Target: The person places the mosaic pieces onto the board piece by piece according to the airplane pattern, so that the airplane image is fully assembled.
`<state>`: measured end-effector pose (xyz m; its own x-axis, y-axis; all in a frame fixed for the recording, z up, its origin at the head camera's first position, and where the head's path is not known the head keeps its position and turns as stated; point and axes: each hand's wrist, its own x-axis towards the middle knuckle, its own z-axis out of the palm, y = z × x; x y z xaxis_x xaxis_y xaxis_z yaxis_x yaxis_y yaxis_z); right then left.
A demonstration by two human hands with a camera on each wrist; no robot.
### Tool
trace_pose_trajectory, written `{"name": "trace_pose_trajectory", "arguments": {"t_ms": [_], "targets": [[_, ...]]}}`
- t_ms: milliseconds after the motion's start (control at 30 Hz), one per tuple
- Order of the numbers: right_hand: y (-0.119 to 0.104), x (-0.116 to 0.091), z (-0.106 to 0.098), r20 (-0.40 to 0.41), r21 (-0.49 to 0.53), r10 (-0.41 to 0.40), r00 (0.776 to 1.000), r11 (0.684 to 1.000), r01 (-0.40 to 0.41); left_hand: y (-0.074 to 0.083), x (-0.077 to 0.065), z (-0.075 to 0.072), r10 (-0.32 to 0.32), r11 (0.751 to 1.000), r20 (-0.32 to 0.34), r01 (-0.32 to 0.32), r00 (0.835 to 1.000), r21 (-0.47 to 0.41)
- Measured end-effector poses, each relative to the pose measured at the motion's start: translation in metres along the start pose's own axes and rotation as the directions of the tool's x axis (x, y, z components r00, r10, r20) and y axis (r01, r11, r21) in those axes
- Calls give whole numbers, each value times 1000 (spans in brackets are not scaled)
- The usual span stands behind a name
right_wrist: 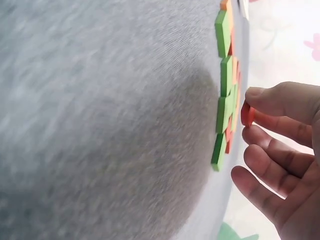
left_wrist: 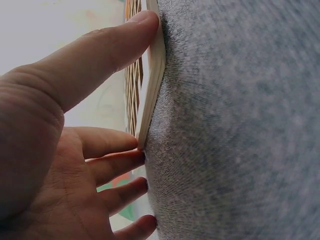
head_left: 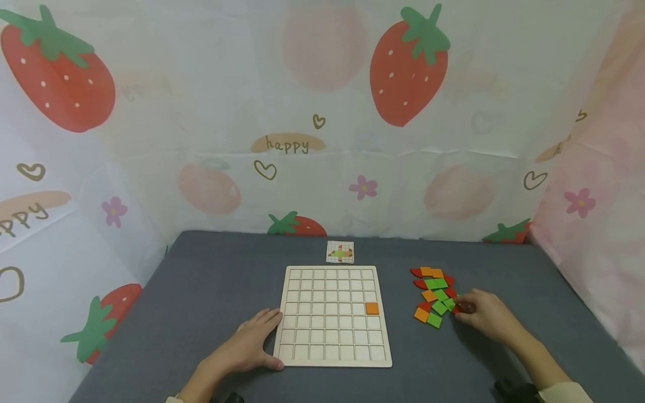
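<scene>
A pale wooden grid board point(head_left: 332, 322) lies flat on the table, with one orange square tile point(head_left: 372, 308) in a cell at its right side. My left hand point(head_left: 254, 338) touches the board's left edge, thumb at the near corner and fingers spread along the side. In the left wrist view the thumb point(left_wrist: 100, 52) presses the board's rim point(left_wrist: 152, 80). Over at the right, my right hand point(head_left: 486, 314) pinches a red tile point(right_wrist: 247, 114) between thumb and fingers, just beside a cluster of green tiles point(head_left: 434, 320), orange tiles and red tiles.
Behind the board lies a small pattern card point(head_left: 340, 252) with a coloured picture on a grid. A dark grey cloth point(head_left: 227, 268) covers the table. A strawberry-print curtain point(head_left: 302, 190) hangs along the back and sides.
</scene>
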<state>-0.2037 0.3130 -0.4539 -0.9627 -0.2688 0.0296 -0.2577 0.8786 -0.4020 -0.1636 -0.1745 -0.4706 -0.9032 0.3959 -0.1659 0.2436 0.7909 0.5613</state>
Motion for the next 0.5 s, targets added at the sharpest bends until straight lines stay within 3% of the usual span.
{"name": "trace_pose_trajectory", "arguments": {"t_ms": [500], "targets": [[-19, 19, 6, -29, 19, -82, 996, 996, 83, 1, 0, -1, -6, 1000, 7, 6, 1000, -13]]}}
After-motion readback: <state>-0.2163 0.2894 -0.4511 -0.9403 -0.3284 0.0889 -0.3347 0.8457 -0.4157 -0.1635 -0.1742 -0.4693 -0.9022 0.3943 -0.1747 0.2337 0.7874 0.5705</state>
